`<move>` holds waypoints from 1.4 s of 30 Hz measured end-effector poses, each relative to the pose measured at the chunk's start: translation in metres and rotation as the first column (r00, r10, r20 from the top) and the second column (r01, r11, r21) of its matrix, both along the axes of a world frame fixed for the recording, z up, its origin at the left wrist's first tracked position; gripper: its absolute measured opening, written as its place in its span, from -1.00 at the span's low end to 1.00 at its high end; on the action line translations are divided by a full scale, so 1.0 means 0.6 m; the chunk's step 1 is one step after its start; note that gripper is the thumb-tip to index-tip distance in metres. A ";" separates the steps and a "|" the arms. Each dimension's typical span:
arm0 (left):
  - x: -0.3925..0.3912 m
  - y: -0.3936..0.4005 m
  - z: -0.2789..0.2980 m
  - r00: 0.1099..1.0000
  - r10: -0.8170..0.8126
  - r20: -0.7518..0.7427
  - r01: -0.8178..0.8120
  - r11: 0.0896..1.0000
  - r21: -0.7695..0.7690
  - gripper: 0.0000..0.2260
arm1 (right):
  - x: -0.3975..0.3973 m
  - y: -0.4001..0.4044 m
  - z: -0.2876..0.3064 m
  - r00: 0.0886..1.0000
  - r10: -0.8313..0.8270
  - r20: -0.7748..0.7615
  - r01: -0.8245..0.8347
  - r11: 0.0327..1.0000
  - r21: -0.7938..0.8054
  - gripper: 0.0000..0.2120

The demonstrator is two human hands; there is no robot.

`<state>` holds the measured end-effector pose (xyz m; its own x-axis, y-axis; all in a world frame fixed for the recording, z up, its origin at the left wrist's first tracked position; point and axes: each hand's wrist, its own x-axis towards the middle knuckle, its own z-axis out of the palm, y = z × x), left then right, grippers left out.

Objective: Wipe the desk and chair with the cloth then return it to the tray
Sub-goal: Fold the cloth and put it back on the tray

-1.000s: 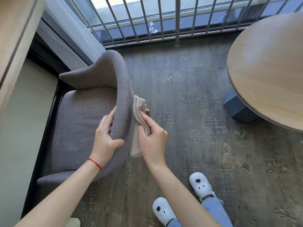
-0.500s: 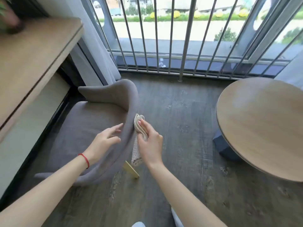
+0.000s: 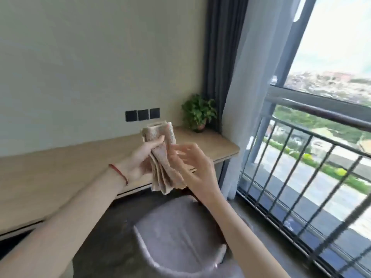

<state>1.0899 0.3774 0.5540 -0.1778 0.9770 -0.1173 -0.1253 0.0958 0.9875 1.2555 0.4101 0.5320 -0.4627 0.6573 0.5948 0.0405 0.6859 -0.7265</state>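
Two bare forearms reach forward from us over a blurred grey chair (image 3: 180,235) at the bottom of the view. Our left hand (image 3: 140,159) has its grip closed on a folded beige cloth (image 3: 162,157), thumb across the front, held up in the air above the chair; our right hand (image 3: 192,165) touches the cloth's right edge with loosely spread fingers. Beyond lies the long wooden table (image 3: 60,163), with a small potted plant (image 3: 198,113) at its far end by the window.

The blurred chair (image 3: 180,237) is cut off below; the cloth (image 3: 162,157) hides left fingers.
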 end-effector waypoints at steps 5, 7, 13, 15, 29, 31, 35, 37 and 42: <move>-0.151 -0.103 0.079 0.958 0.277 0.077 -0.282 0.957 0.072 -0.78 | -0.166 -0.002 0.099 0.991 0.120 0.054 -0.127 0.980 0.153 -0.59; -0.208 -0.154 0.098 0.945 0.325 -0.029 -0.321 0.942 0.100 -0.68 | -0.246 -0.021 0.137 0.971 0.226 0.079 -0.238 0.945 0.224 -0.57; -0.400 -0.316 0.106 0.855 0.467 -0.226 -0.442 0.884 0.155 -0.62 | -0.497 -0.133 0.176 0.841 0.472 0.262 -0.530 0.815 0.234 -0.54; -0.469 -0.364 0.098 0.841 0.486 -0.238 -0.461 0.874 0.155 -0.67 | -0.582 -0.171 0.173 0.818 0.490 0.301 -0.558 0.803 0.210 -0.60; -0.939 -0.576 -0.003 0.750 0.661 0.033 -0.661 0.745 0.088 -0.71 | -1.086 -0.323 0.125 0.557 0.829 0.045 -0.822 0.558 -0.114 -0.84; -0.995 -0.585 -0.010 0.718 0.693 0.068 -0.696 0.713 0.085 -0.82 | -1.150 -0.330 0.117 0.417 0.909 -0.011 -0.902 0.413 -0.125 -0.91; -1.099 -0.605 -0.017 0.667 0.744 -0.043 -0.742 0.668 0.050 -0.78 | -1.273 -0.355 0.112 0.238 0.955 -0.178 -0.962 0.205 -0.182 -0.87; -1.140 -0.622 -0.016 0.686 0.724 -0.075 -0.721 0.690 0.064 -0.70 | -1.332 -0.375 0.123 0.216 0.957 -0.193 -0.965 0.179 -0.193 -0.88; -1.243 -0.684 0.008 0.776 0.623 0.096 -0.630 0.761 0.154 -0.49 | -1.479 -0.425 0.147 0.401 0.914 0.060 -0.915 0.396 0.075 -0.85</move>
